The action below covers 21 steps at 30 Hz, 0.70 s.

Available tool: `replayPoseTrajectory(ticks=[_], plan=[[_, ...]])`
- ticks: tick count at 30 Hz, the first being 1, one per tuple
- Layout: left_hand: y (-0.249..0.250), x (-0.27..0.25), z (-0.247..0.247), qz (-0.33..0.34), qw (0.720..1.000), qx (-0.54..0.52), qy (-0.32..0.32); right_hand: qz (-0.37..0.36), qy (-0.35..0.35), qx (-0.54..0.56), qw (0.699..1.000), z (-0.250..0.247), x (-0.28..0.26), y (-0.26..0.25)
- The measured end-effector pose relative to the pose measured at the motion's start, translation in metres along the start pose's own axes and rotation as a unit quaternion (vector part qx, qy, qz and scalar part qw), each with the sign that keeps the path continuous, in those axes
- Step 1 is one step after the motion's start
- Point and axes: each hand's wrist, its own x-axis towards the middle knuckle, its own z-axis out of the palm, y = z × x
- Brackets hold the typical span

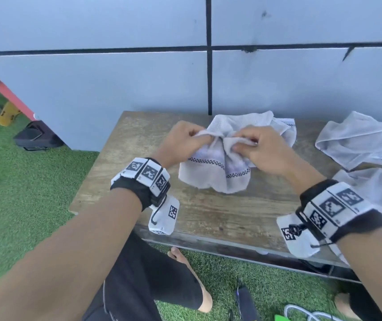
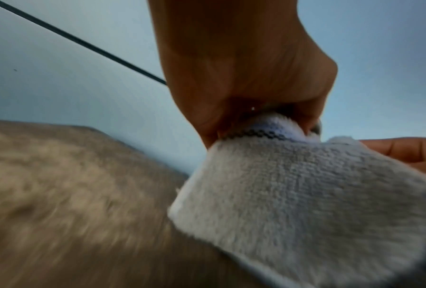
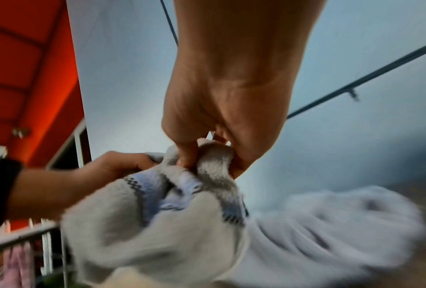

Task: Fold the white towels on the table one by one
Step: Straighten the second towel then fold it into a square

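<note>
So I've got both hands on one white towel (image 1: 213, 174) near the middle of the wooden table (image 1: 208, 212), a bit toward the back edge by the grey wall (image 1: 92, 77). My left hand (image 1: 180, 142) has its fingers curled around a bunched bit of the towel's top edge, and my right hand (image 1: 261, 149) is pinching another bunched bit right next to it, so the two grips are nearly touching. The rest of the towel hangs down from my fingers and its lower part droops onto the table, with the dark checkered stripe (image 1: 208, 164) running across the front. From the left wrist cam the fist (image 2: 244, 78) is closed tight over the striped edge, and the right wrist cam shows the thumb and fingers (image 3: 207, 136) clamped on a fold of cloth, though that view is pretty smeared. More of the same towel sits crumpled behind my hands. Off to the right there are two more white towels, one crumpled at the back (image 1: 361, 140) and one nearer me (image 1: 375, 191), partly behind my right wristband (image 1: 333, 209). Green turf (image 1: 23, 181) under the table.
</note>
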Motion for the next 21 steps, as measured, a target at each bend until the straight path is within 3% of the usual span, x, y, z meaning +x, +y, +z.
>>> replayPoseTrajectory(ticks=[3, 6, 11, 14, 16, 21], plan=[[0.01, 0.025, -0.043, 0.019, 0.991, -0.041, 0.13, -0.057, 0.077, 0.007, 0.995, -0.005, 0.063, -0.031], [0.005, 0.063, -0.088, 0.006, 0.982, -0.003, 0.188, -0.095, 0.114, -0.033, 0.988, -0.008, 0.132, -0.052], [-0.031, 0.115, -0.151, -0.048, 0.963, 0.149, 0.221, -0.079, 0.153, -0.154, 0.973, -0.016, 0.222, -0.04], [-0.046, 0.131, -0.177, -0.121, 0.93, 0.253, 0.237, -0.054, 0.192, -0.199, 0.96, -0.022, 0.245, -0.027], [-0.054, 0.14, -0.189, -0.125, 0.921, 0.284, 0.235, -0.054, 0.19, -0.226, 0.954, -0.023, 0.255, -0.023], [-0.065, 0.164, -0.201, -0.136, 0.949, 0.21, 0.19, -0.033, 0.206, -0.246, 0.947, -0.018, 0.273, -0.027]])
